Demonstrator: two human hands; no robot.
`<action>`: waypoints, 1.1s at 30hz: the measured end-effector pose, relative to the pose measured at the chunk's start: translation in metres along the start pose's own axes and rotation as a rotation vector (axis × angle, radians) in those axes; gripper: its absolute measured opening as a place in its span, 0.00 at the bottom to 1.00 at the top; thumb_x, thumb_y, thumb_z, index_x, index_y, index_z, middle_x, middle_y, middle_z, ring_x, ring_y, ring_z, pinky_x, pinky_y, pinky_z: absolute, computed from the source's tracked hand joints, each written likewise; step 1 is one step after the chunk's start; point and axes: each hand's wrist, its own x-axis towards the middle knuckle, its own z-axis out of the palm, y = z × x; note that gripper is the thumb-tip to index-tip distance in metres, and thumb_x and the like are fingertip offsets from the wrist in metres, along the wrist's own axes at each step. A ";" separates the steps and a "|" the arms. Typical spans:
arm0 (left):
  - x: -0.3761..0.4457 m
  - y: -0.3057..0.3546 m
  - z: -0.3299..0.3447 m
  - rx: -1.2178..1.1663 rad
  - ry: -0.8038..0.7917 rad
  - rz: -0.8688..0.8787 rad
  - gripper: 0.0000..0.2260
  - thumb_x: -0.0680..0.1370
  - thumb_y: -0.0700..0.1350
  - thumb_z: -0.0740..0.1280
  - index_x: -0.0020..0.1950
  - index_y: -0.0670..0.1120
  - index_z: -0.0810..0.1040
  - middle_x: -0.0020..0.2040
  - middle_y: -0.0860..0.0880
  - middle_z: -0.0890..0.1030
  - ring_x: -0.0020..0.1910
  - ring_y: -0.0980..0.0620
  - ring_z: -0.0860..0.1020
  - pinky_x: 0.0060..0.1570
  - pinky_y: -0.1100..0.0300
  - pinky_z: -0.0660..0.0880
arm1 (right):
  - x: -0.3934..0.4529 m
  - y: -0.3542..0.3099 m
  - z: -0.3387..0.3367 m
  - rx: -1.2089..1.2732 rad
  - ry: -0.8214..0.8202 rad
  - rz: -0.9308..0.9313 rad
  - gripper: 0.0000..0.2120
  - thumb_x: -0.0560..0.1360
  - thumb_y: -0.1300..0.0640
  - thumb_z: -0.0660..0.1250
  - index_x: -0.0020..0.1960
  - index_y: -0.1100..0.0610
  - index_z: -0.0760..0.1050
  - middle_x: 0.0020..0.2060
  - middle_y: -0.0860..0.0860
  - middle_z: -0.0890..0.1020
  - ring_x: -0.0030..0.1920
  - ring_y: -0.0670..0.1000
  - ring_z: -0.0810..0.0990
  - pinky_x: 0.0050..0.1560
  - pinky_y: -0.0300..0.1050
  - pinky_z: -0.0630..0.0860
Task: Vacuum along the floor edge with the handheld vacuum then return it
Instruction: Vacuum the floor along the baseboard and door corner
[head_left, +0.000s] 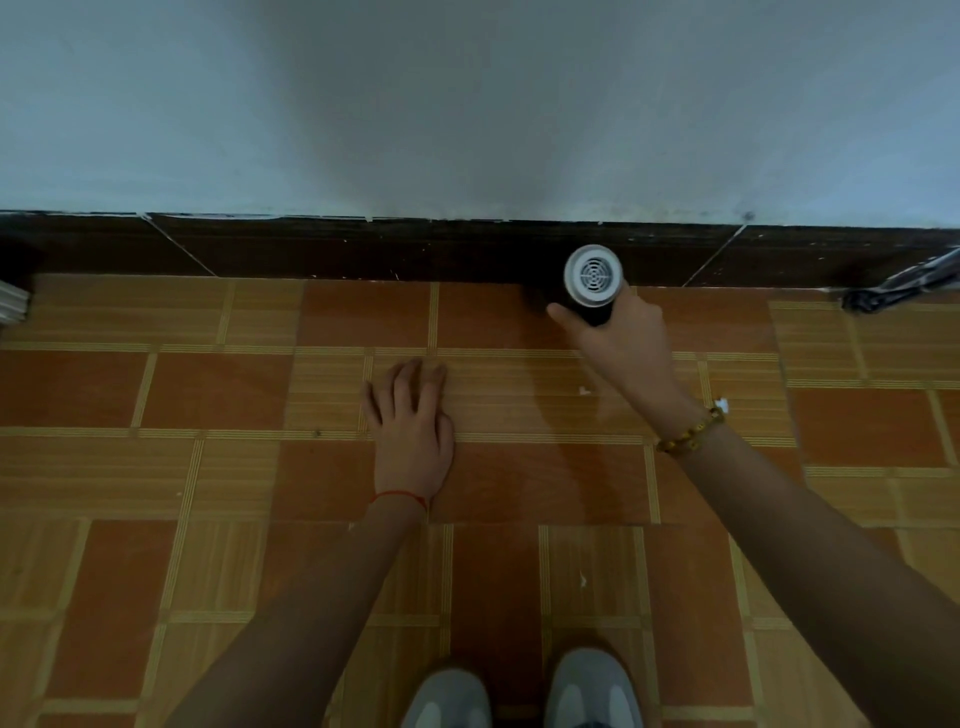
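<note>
Fingers (641, 312) of right hand (621, 343) wrap the handheld vacuum (593, 283), axis pointing into the floor edge (363, 279) by the skirting (311, 249). Left hand (413, 431) lies flat on the floor, holding nothing, so right does the sweep.

Single head-worn view, looking steeply down, facing the wall (467, 104), close above tiled floor (208, 467)

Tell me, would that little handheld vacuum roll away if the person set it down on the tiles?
Probably, if laid sideways: the handheld vacuum looks round-bodied, and the tiled floor looks smooth. It seems light, since the right hand alone holds it at the skirting. It looks like rigid plastic.
</note>
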 end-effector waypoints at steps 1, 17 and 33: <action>0.000 0.000 0.000 -0.001 -0.002 -0.001 0.22 0.78 0.46 0.56 0.72 0.50 0.68 0.72 0.44 0.67 0.73 0.42 0.62 0.74 0.34 0.52 | -0.001 0.005 -0.004 -0.006 0.027 0.008 0.31 0.71 0.40 0.71 0.67 0.56 0.72 0.55 0.51 0.82 0.56 0.52 0.80 0.46 0.39 0.71; -0.003 0.014 -0.010 0.024 -0.053 -0.037 0.22 0.79 0.43 0.60 0.74 0.46 0.67 0.73 0.40 0.66 0.75 0.39 0.61 0.75 0.34 0.51 | -0.033 0.018 -0.029 0.003 -0.066 0.048 0.28 0.71 0.40 0.71 0.65 0.55 0.72 0.52 0.51 0.83 0.52 0.53 0.81 0.44 0.42 0.74; -0.013 0.057 0.009 0.106 -0.189 0.188 0.23 0.80 0.46 0.57 0.76 0.48 0.63 0.75 0.42 0.63 0.76 0.42 0.59 0.73 0.30 0.51 | -0.088 0.051 -0.067 0.239 -0.232 0.271 0.19 0.73 0.47 0.72 0.55 0.57 0.72 0.29 0.53 0.79 0.23 0.49 0.77 0.25 0.41 0.74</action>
